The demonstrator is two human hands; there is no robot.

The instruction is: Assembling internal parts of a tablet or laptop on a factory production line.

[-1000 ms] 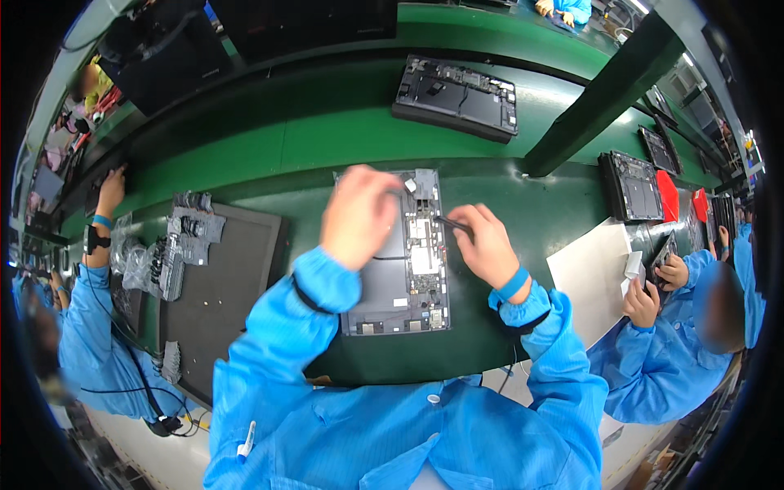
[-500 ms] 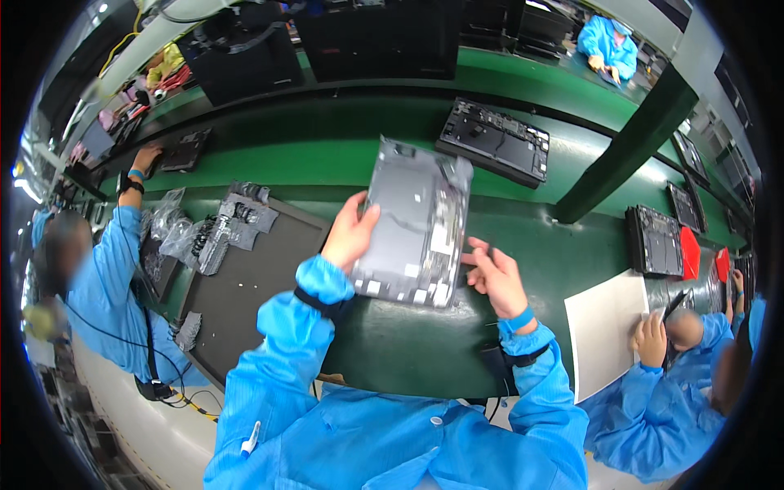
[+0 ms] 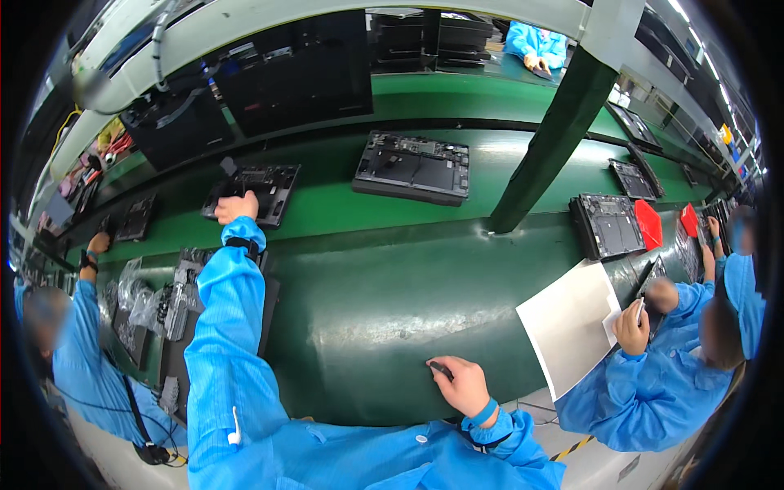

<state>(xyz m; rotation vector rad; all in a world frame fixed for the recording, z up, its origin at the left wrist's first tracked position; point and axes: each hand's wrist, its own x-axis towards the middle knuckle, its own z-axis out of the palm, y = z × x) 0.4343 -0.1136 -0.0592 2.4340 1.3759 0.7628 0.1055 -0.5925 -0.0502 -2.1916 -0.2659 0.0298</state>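
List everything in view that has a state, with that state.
Left hand: at the near device's edge, grip unclear
Near device: uncovered, internals exposed
Middle device: uncovered, internals exposed
Right hand: closed on dark tool
Dark tool: held
White sheet: unfolded, lying down

The left hand (image 3: 237, 209) is at an open black device (image 3: 275, 186); the right hand (image 3: 464, 387) holds a dark tool (image 3: 441, 370).
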